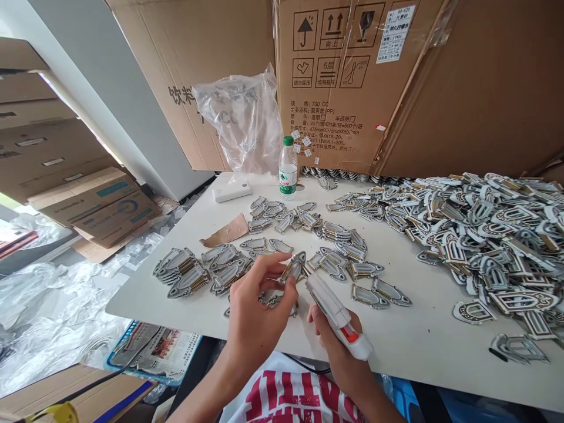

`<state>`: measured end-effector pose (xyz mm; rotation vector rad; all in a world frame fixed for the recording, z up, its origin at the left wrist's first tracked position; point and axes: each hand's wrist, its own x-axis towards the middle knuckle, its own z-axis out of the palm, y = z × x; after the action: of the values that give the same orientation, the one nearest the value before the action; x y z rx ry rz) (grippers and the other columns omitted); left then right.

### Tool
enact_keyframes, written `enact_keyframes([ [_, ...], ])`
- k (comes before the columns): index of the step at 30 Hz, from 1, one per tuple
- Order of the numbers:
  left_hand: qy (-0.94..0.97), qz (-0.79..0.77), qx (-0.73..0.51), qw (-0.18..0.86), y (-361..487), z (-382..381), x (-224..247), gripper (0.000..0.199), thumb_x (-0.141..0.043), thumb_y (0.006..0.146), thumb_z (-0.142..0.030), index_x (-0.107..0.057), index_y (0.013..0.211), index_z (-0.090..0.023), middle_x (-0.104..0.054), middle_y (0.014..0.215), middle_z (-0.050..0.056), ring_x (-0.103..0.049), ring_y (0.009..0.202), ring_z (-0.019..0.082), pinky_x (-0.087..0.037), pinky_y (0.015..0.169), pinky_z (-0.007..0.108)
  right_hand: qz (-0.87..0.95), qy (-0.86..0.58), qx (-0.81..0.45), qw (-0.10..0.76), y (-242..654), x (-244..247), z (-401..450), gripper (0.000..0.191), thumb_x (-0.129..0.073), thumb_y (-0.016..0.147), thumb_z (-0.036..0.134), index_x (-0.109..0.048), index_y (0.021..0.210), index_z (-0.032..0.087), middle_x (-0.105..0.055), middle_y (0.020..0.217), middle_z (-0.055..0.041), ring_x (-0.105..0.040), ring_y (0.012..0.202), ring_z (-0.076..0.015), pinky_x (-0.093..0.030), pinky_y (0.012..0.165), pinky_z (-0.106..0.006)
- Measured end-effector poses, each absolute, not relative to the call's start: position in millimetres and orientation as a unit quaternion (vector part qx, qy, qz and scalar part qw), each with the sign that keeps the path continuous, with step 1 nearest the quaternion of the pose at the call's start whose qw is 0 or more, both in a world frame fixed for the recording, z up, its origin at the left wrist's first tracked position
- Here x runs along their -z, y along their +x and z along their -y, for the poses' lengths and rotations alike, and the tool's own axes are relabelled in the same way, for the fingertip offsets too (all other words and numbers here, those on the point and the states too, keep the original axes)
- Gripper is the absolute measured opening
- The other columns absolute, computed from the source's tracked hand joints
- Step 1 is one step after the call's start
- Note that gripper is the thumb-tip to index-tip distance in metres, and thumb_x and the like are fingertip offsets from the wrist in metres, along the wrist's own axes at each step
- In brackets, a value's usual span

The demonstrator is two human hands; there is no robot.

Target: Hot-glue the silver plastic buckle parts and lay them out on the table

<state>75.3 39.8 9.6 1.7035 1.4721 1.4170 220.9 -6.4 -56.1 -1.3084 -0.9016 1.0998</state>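
Observation:
Between the thumb and fingers of my left hand (259,302) is a small grey arch-shaped frame piece (292,269), held tilted above the table. My right hand (338,343) is wrapped round a white glue gun (328,298) with a red part near its grip. The gun's narrow tip is at the right side of the frame piece; whether it touches cannot be made out. Similar frame pieces lie under and around my hands, among them a stacked group (180,271) to the left and a pair (379,292) to the right.
A large heap of arch-shaped pieces (497,229) covers the table's right side. At the back stand a plastic bottle (288,176) with a green cap, a white device (231,191), a clear plastic bag (247,123) and big cardboard boxes (335,132). A brown scrap (225,231) lies left of centre.

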Motion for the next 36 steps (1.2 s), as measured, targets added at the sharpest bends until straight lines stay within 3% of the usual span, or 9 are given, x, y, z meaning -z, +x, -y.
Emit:
enact_keyframes([
  [6, 0.65, -0.527, -0.513, 0.191, 75.5, -40.1, -5.9, 0.025, -0.071, 0.098, -0.017, -0.076, 0.121, -0.027, -0.083, 0.101, 0.0, -0.08, 0.088, 0.016, -0.067, 0.078, 0.025, 0.384, -0.557, -0.499, 0.543, 223.8, 59.5, 5.0, 0.055, -0.079, 0.091, 0.075, -0.074, 0.076, 0.022, -0.058, 0.065, -0.0002, -0.044, 0.055, -0.0158, -0.042, 0.051, -0.03],
  [11, 0.684, -0.517, -0.496, 0.136, 73.4, -39.9, -3.9, 0.024, -0.067, 0.103, -0.016, -0.075, 0.124, -0.027, -0.086, 0.111, 0.002, -0.082, 0.094, 0.018, -0.067, 0.084, 0.028, 0.399, -0.535, -0.535, 0.518, 231.4, 62.3, 1.4, 0.054, -0.08, 0.091, 0.073, -0.079, 0.081, 0.02, -0.041, 0.053, 0.0054, -0.034, 0.052, -0.0137, -0.043, 0.053, -0.029],
  [16, 0.733, -0.492, -0.465, 0.072, 69.2, -45.3, -4.8, 0.023, -0.062, 0.107, -0.012, -0.075, 0.121, -0.025, -0.085, 0.102, 0.002, -0.081, 0.089, 0.018, -0.062, 0.082, 0.029, 0.381, -0.5, -0.587, 0.51, 236.1, 58.8, -4.4, 0.051, -0.077, 0.094, 0.07, -0.081, 0.097, 0.019, -0.064, 0.072, 0.0007, -0.026, 0.048, -0.0061, -0.025, 0.048, -0.026],
  [20, 0.751, -0.465, -0.466, 0.047, 66.5, -51.0, -3.3, 0.025, -0.06, 0.108, -0.01, -0.074, 0.122, -0.024, -0.084, 0.099, 0.002, -0.079, 0.088, 0.017, -0.059, 0.079, 0.028, 0.379, -0.473, -0.621, 0.496, 241.7, 58.9, -8.1, 0.049, -0.077, 0.096, 0.068, -0.078, 0.107, 0.019, -0.067, 0.077, 0.0009, -0.026, 0.044, -0.0038, -0.022, 0.046, -0.025],
  [30, 0.712, -0.498, -0.485, 0.103, 67.4, -53.0, 3.1, 0.023, -0.065, 0.107, -0.014, -0.074, 0.124, -0.025, -0.085, 0.11, 0.001, -0.08, 0.095, 0.017, -0.063, 0.086, 0.029, 0.397, -0.469, -0.626, 0.479, 246.7, 64.6, -5.8, 0.052, -0.077, 0.098, 0.067, -0.078, 0.121, 0.02, -0.065, 0.081, 0.0009, -0.028, 0.048, -0.0043, -0.022, 0.049, -0.025],
  [36, 0.653, -0.541, -0.509, 0.151, 59.8, -56.3, -0.8, 0.022, -0.07, 0.101, -0.015, -0.076, 0.118, -0.027, -0.084, 0.11, 0.0, -0.079, 0.103, 0.02, -0.061, 0.094, 0.034, 0.389, -0.447, -0.636, 0.494, 248.1, 68.3, -4.3, 0.047, -0.078, 0.098, 0.066, -0.079, 0.104, 0.019, -0.064, 0.082, -0.0002, -0.028, 0.048, -0.0044, -0.02, 0.048, -0.025],
])
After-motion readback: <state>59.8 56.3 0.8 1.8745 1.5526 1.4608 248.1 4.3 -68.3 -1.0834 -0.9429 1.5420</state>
